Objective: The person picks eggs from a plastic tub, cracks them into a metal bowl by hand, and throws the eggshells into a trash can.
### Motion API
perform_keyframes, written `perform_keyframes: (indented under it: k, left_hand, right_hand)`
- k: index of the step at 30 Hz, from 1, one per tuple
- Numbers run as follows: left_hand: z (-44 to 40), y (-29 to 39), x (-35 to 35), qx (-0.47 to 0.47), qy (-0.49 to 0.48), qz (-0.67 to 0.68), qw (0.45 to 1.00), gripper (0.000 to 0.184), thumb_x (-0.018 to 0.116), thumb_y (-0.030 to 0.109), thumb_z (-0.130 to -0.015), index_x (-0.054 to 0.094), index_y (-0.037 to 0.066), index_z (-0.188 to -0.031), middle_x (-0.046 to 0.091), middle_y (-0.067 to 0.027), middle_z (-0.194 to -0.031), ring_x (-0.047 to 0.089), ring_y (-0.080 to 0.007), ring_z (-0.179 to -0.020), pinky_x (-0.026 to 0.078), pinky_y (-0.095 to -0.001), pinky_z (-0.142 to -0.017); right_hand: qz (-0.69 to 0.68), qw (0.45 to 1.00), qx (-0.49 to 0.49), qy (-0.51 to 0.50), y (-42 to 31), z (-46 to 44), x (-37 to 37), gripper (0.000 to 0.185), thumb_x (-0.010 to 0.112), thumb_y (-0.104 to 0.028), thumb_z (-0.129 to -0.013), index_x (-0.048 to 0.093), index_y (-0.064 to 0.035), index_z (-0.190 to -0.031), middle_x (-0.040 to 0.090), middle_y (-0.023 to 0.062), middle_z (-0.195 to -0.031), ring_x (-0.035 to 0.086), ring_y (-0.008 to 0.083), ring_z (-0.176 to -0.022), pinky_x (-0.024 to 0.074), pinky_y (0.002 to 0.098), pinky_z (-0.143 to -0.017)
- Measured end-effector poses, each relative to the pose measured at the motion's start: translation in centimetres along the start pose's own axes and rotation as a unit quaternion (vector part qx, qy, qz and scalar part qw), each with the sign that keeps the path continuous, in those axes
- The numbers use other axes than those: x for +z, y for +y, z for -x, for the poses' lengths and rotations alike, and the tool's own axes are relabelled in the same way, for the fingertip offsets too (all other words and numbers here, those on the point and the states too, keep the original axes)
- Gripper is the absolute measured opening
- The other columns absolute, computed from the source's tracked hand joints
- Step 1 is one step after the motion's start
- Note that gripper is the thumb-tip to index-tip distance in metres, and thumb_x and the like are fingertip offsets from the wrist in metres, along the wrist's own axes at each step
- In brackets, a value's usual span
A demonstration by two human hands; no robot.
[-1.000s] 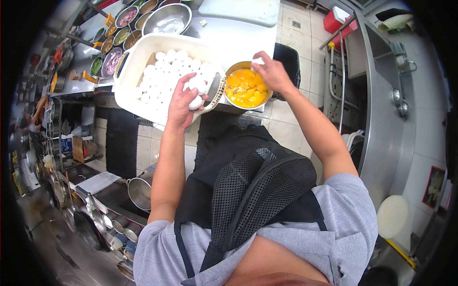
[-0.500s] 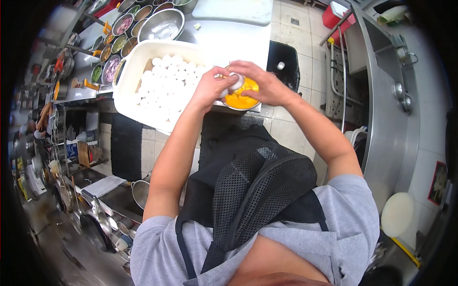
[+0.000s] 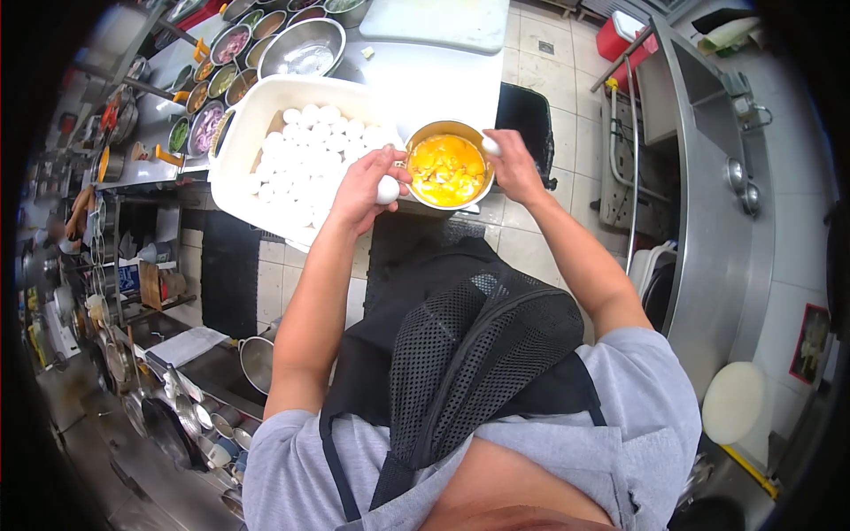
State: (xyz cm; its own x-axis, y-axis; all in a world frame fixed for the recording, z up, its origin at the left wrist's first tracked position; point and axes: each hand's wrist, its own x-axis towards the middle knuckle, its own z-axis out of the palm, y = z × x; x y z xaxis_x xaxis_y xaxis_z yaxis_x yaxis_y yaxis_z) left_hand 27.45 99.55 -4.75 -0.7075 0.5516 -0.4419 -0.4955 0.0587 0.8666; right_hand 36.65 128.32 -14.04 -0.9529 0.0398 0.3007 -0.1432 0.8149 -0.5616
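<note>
My left hand (image 3: 361, 192) curls around a whole white egg (image 3: 387, 189), just left of a round metal pot (image 3: 408, 146). Many cracked eggs (image 3: 447, 171) fill the pot, yellow yolks lying in clear white. At the pot's right rim, my right hand (image 3: 516, 168) pinches a white eggshell (image 3: 490, 146); whether it is one piece or two I cannot tell. A large white tub (image 3: 232, 168) full of white eggs (image 3: 310, 155) stands to the left of my left hand.
A black bin (image 3: 529, 133) sits on the floor beyond my right hand. Behind the tub are a steel bowl (image 3: 303, 49), several small bowls of chopped food (image 3: 209, 126) and a white cutting board (image 3: 434, 22). A steel sink counter (image 3: 722, 221) runs along the right.
Both hands have parted from above the pot, uncovering the yolks. My right hand has drawn right with the shell; my left has moved left and down with the whole egg.
</note>
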Motion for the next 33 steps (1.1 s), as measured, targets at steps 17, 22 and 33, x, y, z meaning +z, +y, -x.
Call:
perform_keyframes:
  k: [17, 22, 33]
  left_hand:
    - [2.3, -0.9, -4.1, 0.041, 0.019, 0.073, 0.996, 0.040, 0.062, 0.039, -0.101, 0.058, 0.006, -0.124, 0.067, -0.0068, -0.091, 0.066, -0.0124, -0.074, 0.050, -0.0240, -0.053]
    - [2.9, -1.7, -5.4, 0.050, 0.028, 0.082, 0.995, 0.038, 0.063, 0.037, -0.101, 0.058, 0.006, -0.124, 0.067, -0.0074, -0.091, 0.066, -0.0127, -0.075, 0.050, -0.0243, -0.053]
    - [2.7, -1.9, -5.4, 0.057, 0.072, 0.115, 0.989, 0.042, 0.059, 0.040, -0.102, 0.054, 0.007, -0.127, 0.065, -0.0078, -0.098, 0.066, -0.0166, -0.087, 0.052, -0.0303, -0.061]
  right_hand:
    - [-0.077, 0.988, 0.122, -0.051, -5.2, -4.7, 2.5, 0.045, 0.073, -0.023, -0.091, 0.046, -0.0059, -0.123, 0.066, 0.0277, -0.110, 0.063, 0.0470, -0.107, 0.0511, 0.0489, -0.090]
    - [-0.040, 0.997, 0.052, -0.038, -4.1, -4.3, 4.0, 0.046, 0.072, -0.025, -0.092, 0.047, -0.0046, -0.125, 0.066, 0.0273, -0.110, 0.062, 0.0458, -0.109, 0.0496, 0.0503, -0.092]
    - [0.058, 0.980, 0.126, -0.146, -7.5, -5.9, 1.2, 0.050, 0.059, -0.045, -0.099, 0.047, -0.0061, -0.128, 0.071, 0.0257, -0.094, 0.068, 0.0466, -0.091, 0.0533, 0.0528, -0.081]
